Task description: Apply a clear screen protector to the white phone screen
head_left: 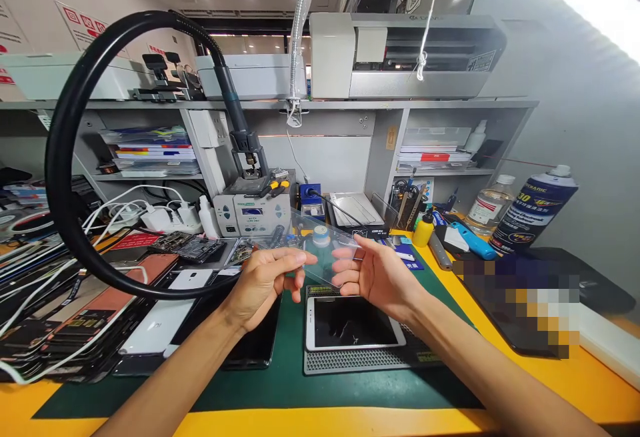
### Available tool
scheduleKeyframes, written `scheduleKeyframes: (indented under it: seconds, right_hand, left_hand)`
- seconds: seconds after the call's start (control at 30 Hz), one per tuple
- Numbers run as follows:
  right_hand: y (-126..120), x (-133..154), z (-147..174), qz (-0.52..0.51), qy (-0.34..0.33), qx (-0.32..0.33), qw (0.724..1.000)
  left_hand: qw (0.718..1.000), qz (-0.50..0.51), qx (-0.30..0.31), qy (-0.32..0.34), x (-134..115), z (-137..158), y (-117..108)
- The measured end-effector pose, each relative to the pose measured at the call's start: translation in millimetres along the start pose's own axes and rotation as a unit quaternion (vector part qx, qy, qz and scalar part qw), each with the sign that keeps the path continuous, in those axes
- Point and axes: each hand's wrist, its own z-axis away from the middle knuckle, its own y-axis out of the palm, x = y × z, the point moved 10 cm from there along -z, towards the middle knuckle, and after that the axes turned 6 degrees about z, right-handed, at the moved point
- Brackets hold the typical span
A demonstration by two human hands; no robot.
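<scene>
A clear, thin plastic sheet [323, 269] is held up in the air between my two hands, above the far edge of a white-framed tablet [355, 323]. My left hand [273, 280] is closed in a pinch at the sheet's left side. On the right side, my right hand [383, 273] grips the sheet's edge, thumb nearest its upper corner and fingers against the film. Light marks show on the tablet's dark screen. Under the tablet lies a grey perforated pad [350, 363] on a green mat [225, 393].
A thick black hose [63, 137] arches over the left side, near my left forearm. Phones and parts [107, 297] crowd the left. A rework station [253, 213] stands behind. At right are a spray can [535, 213], a clear bottle [490, 207] and a yellow bottle [423, 231].
</scene>
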Motion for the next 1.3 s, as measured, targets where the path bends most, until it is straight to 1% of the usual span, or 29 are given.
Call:
scheduleKeyframes:
  seconds: [0.13,0.2,0.27,0.4,0.5,0.63,0.73,0.83,0.97,1.07,1.17,1.23,1.3]
  right_hand:
    - [-4.0,24.4,4.8,0.026,-0.099,-0.011,0.995]
    - [-4.3,27.6,5.9,0.044,-0.119,-0.012,0.992]
    - [-4.4,24.4,4.7,0.044,-0.111,-0.008,0.993]
    - [-6.7,14.6,2.2,-0.006,-0.06,0.001,0.998]
    - [-4.3,10.7,2.8,-0.037,-0.027,0.023,0.999]
    - [-1.5,7.1,3.6,-0.05,-0.001,0.039,0.998]
    - [2.2,3.7,3.6,-0.054,0.011,0.054,0.997]
    - [6.2,-1.0,4.4,-0.046,0.023,0.055,0.997]
    - [12.0,-9.7,7.0,-0.011,0.042,0.037,0.998]
    - [22.5,-13.6,7.1,0.027,0.039,0.068,0.997]
    - [31.3,-19.8,5.1,0.052,0.042,0.115,0.991]
    - [35.3,-23.8,3.7,0.055,0.044,0.143,0.987]
    - [36.0,-27.0,2.5,0.058,0.045,0.15,0.986]
  left_hand:
    - [0.999,-0.022,-0.039,0.019,-4.6,-1.3,-9.3]
    - [0.998,-0.031,-0.042,0.022,-5.1,-1.6,-9.0]
    - [0.999,-0.036,-0.033,0.02,-4.4,-1.5,-6.1]
    - [1.0,-0.029,-0.003,0.004,-1.5,-0.5,1.6]
    - [1.0,-0.024,0.007,-0.002,-1.5,0.2,3.7]
    - [0.999,-0.021,0.023,0.012,-5.5,0.9,6.9]
    - [0.998,-0.02,0.06,0.023,-7.7,3.2,14.5]
    - [0.994,-0.02,0.102,0.028,-8.3,8.1,24.1]
    - [0.99,-0.062,0.115,0.045,-11.4,13.5,29.5]
    - [0.986,-0.086,0.133,0.053,-11.7,15.7,34.3]
    - [0.985,-0.061,0.157,0.036,-6.5,16.0,39.4]
    - [0.986,-0.037,0.16,0.026,-3.4,15.5,41.0]
    - [0.987,-0.018,0.155,0.022,-1.7,14.7,41.4]
